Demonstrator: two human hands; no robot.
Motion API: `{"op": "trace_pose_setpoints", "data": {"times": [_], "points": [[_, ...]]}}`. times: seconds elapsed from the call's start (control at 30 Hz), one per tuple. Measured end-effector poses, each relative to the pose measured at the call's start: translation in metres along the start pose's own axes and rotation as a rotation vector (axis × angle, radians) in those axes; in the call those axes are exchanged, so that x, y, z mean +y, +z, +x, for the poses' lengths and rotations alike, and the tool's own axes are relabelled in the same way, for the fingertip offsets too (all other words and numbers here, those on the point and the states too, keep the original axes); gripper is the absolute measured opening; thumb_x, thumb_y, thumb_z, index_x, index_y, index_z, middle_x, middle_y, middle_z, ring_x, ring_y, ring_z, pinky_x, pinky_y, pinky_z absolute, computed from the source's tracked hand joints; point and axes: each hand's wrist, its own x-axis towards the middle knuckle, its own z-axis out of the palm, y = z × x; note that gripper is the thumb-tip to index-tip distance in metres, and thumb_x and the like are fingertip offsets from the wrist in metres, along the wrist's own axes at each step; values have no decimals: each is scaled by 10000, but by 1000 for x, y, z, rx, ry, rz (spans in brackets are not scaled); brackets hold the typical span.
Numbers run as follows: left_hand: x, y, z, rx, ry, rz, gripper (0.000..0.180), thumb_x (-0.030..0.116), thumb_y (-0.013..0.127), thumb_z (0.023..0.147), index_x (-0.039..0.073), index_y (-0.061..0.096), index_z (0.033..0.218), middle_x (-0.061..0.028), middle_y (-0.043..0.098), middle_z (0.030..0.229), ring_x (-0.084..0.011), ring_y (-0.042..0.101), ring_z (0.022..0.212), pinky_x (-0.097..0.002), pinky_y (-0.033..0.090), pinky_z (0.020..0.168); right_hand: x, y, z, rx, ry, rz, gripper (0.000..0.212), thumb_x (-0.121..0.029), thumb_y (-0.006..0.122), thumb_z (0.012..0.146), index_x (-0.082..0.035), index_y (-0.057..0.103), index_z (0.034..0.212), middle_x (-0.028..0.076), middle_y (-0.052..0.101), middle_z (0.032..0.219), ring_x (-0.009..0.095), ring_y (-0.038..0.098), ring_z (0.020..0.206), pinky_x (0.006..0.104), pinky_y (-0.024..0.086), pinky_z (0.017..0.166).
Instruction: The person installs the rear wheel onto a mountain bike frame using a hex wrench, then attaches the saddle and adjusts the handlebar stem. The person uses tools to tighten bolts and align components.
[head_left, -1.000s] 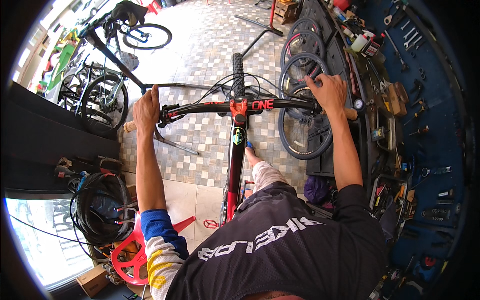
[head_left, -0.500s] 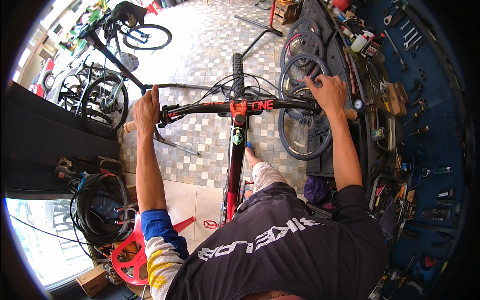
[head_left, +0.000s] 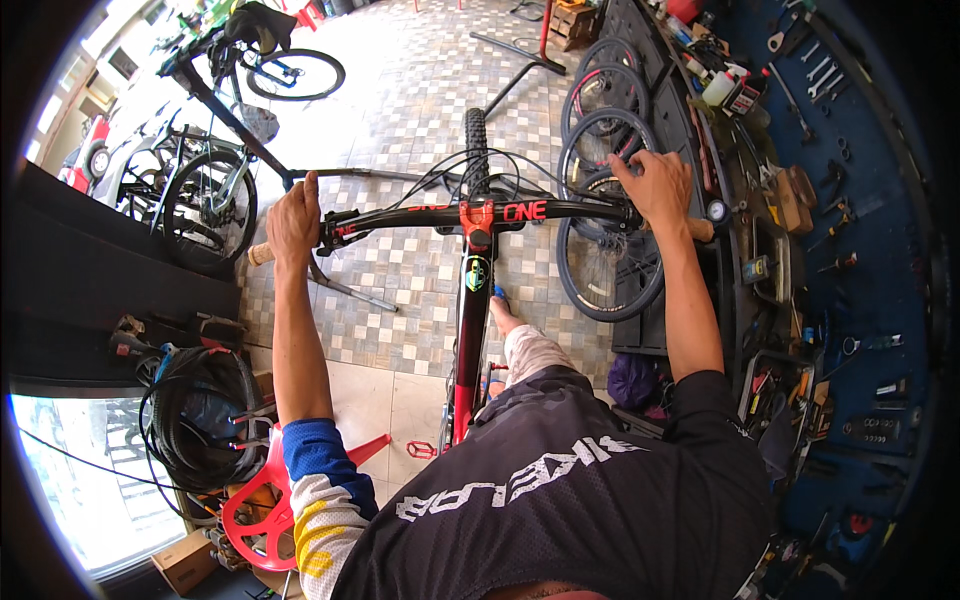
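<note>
A bicycle stands in front of me, its black handlebar (head_left: pixel 400 215) with red lettering running left to right. A red stem (head_left: pixel 478 213) clamps the bar above the dark red and black frame (head_left: pixel 470 370). My left hand (head_left: pixel 293 220) is closed round the left grip (head_left: pixel 260 254), whose tan end sticks out beyond it. Over the right grip (head_left: pixel 702 230) my right hand (head_left: pixel 657 188) is bent round the bar, its thumb and forefinger raised near each other. Its other fingers are partly hidden. Cables loop forward over the knobbly front tyre (head_left: pixel 476 135).
Several wheels (head_left: pixel 610 215) lean on a dark cabinet at right, beside a tool board (head_left: pixel 860 250). More bicycles (head_left: pixel 205 210) stand at far left. Coiled tyres (head_left: pixel 195 410) and a red plastic chair (head_left: pixel 262 510) are near my left arm. A red pedal (head_left: pixel 421 449) shows by the frame.
</note>
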Motion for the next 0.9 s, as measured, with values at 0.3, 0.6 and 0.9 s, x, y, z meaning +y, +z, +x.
{"op": "trace_pose_setpoints", "data": {"times": [0.3, 0.6, 0.9], "points": [[2, -2, -1, -6, -11, -10, 689, 551, 346, 1093, -1, 617, 782, -280, 642, 725, -499, 630, 725, -580, 453, 660, -3, -3, 0, -16, 8, 9, 557, -616, 665, 901, -69, 770, 888, 110, 775, 941, 294, 628, 971, 434, 422, 877], [3, -4, -2, -17, -27, 6, 720, 572, 322, 1091, -6, 613, 777, -282, 646, 735, -501, 633, 741, -576, 459, 677, -2, 1, -1, 41, -25, 3, 558, -617, 663, 902, -69, 756, 853, 106, 768, 898, 294, 626, 941, 432, 421, 854], [4, -5, -2, -25, -47, 7, 721, 578, 329, 1088, -5, 623, 783, -281, 650, 744, -496, 640, 763, -575, 459, 694, -4, -3, 0, 5, -5, 6, 558, -619, 663, 902, -71, 764, 865, 102, 771, 910, 287, 623, 948, 427, 420, 856]]}}
